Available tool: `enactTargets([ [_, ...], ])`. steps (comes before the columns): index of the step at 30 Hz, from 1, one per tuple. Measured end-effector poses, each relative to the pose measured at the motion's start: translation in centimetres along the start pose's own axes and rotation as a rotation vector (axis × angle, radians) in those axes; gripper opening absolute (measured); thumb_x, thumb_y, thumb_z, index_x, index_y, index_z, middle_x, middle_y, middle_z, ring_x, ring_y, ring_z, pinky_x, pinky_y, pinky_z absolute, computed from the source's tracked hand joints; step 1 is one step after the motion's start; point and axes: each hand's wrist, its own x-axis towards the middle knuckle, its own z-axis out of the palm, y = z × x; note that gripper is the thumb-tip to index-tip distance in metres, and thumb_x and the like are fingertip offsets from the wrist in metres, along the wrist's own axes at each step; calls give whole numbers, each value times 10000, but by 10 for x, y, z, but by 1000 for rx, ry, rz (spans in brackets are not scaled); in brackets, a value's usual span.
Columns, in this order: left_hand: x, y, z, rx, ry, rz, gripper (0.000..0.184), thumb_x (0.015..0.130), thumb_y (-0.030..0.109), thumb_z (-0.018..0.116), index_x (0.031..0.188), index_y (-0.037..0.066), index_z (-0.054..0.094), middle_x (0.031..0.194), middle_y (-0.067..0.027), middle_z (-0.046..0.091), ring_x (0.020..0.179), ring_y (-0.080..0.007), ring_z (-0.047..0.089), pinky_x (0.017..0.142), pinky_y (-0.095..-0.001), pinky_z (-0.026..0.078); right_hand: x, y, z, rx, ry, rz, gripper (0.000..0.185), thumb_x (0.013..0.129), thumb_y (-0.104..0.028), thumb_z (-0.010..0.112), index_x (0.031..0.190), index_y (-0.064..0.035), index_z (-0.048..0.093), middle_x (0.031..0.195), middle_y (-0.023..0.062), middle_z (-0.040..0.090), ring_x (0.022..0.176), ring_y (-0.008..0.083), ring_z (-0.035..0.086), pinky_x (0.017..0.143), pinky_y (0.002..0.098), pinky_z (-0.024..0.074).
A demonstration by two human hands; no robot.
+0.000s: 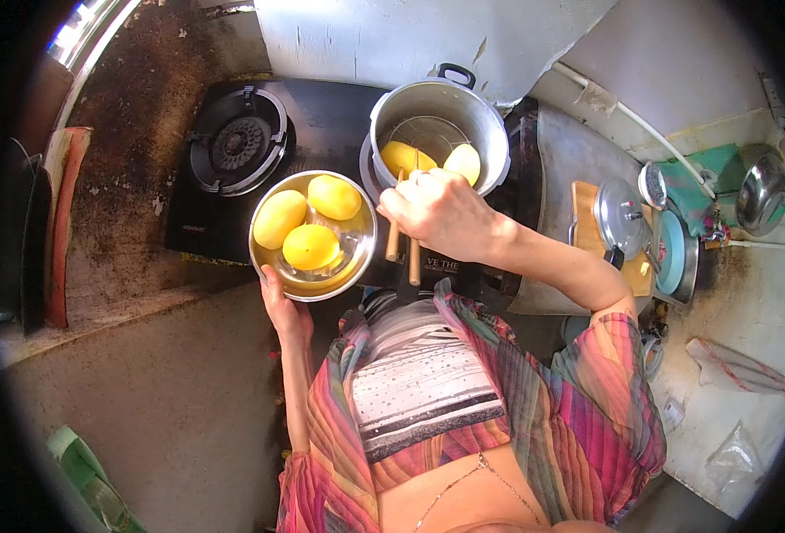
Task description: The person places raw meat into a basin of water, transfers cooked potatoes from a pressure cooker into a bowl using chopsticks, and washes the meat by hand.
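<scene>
My left hand [283,306] grips the rim of a shiny steel bowl [367,250] from below, tilted beside the stove. Three smooth yellow oval pieces, which look like peeled potatoes [312,247], lie in it. My right hand [446,211] is closed around a pair of wooden chopsticks [414,264], their thick ends toward me. Their tips point into a deep metal pot [486,115], where they are partly hidden by my hand. Inside the pot are a yellow potato [401,157] and a paler one [463,163]. Whether the tips touch them I cannot tell.
A black gas stove [330,102] carries the pot; its left burner [239,142] has nothing on it. On the right counter, a pot lid [621,216] rests on a wooden board [585,197] near a blue plate [670,251]. A steel bowl [764,191] stands farther right.
</scene>
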Motion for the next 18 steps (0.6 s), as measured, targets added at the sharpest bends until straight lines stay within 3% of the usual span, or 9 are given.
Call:
enactTargets([
  [7,-2,3,0,2,5,17,467,943,354,421,1272,25,378,1221,-86,500,1096,-173,504,928,-317,405,18,16,14,-98,-90,-26,103,724,-102,588,716,-47,501,572,77,530,562,217,593,525,320,485],
  [13,-1,2,0,0,-16,20,478,943,351,422,1291,27,364,1240,-93,487,1115,-178,492,938,-320,397,16,52,0,34,-25,45,154,821,-160,550,726,-41,529,585,119,530,574,266,586,553,347,483],
  [15,0,2,-1,2,-20,20,481,944,349,422,1296,28,360,1246,-95,482,1121,-179,488,942,-321,395,5,83,-11,191,-110,211,170,863,-163,550,840,-2,596,664,106,598,600,186,599,549,280,476],
  [18,1,2,1,13,-20,6,482,944,348,423,1300,29,356,1257,-95,474,1128,-180,484,946,-322,392,-12,125,-13,850,1,549,185,890,-172,536,861,-6,612,783,60,638,685,123,616,575,230,493],
])
